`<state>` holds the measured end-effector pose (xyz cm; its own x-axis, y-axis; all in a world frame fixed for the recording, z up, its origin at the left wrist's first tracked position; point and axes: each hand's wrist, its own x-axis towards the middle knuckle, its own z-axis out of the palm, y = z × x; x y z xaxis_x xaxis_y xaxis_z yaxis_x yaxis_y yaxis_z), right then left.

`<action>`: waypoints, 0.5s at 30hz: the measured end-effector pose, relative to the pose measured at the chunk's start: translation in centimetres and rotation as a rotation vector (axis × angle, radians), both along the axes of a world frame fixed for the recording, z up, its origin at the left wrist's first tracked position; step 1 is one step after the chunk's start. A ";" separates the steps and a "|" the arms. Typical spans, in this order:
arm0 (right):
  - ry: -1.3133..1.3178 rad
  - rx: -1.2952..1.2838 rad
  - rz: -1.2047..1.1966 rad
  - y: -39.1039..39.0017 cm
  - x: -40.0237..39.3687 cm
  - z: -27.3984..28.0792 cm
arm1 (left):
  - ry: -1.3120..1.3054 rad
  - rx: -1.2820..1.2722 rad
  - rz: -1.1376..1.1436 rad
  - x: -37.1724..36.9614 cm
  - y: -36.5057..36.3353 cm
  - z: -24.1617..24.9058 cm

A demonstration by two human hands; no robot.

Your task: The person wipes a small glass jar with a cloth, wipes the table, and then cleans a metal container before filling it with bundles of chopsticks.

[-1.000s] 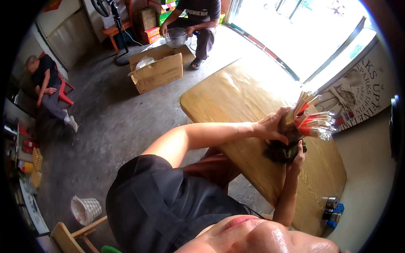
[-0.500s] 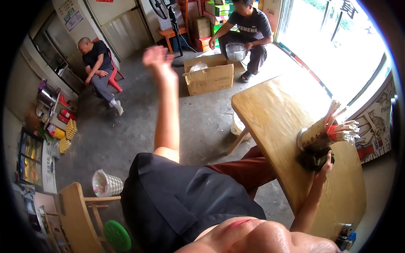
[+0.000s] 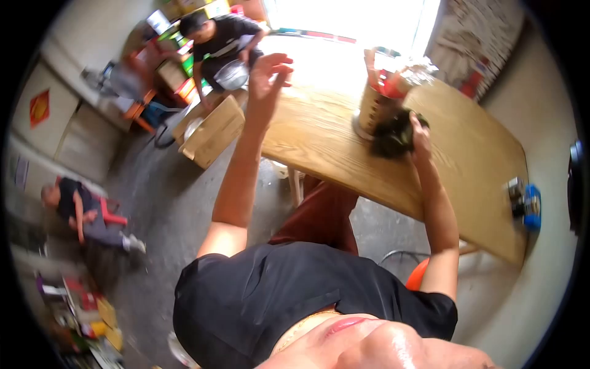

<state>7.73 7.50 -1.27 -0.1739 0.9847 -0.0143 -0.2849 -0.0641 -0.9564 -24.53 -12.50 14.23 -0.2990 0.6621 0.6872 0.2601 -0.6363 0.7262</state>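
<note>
My left hand (image 3: 270, 80) is raised over the left edge of the wooden table (image 3: 473, 178), with its fingers apart and nothing in it. My right hand (image 3: 421, 138) is closed on a dark cloth (image 3: 393, 134) on the tabletop. The cloth lies against the near side of a patterned cylindrical holder (image 3: 371, 112), which stands upright. Red and pale wrapped sticks (image 3: 396, 79) poke out of the holder's top. Motion blurs the cloth and the sticks, so their details are unclear.
A person (image 3: 221, 43) holding a clear bowl (image 3: 232, 75) sits beside an open cardboard box (image 3: 212, 132). Another person (image 3: 80, 206) sits on a red chair (image 3: 114, 212) at left. Small containers (image 3: 525, 203) stand at the table's right end.
The view has swung, so the table now lies across the middle. My left hand has moved from over the floor to the table's left edge. My right hand still holds the cloth beside the holder.
</note>
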 end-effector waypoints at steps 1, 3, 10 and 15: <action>-0.052 -0.023 -0.030 -2.8 -1.0 3.0 | 0.134 -0.079 0.035 1.3 2.3 -0.5; -0.063 0.098 -0.076 -1.5 -0.8 1.2 | 0.409 -0.186 0.044 4.6 5.9 -0.7; -0.072 0.270 -0.145 -5.6 -1.5 4.7 | 0.296 -0.344 -0.328 8.5 13.8 -2.7; -0.301 0.829 -0.072 -9.1 -3.4 4.8 | -0.194 -0.183 -0.322 11.4 14.8 -5.8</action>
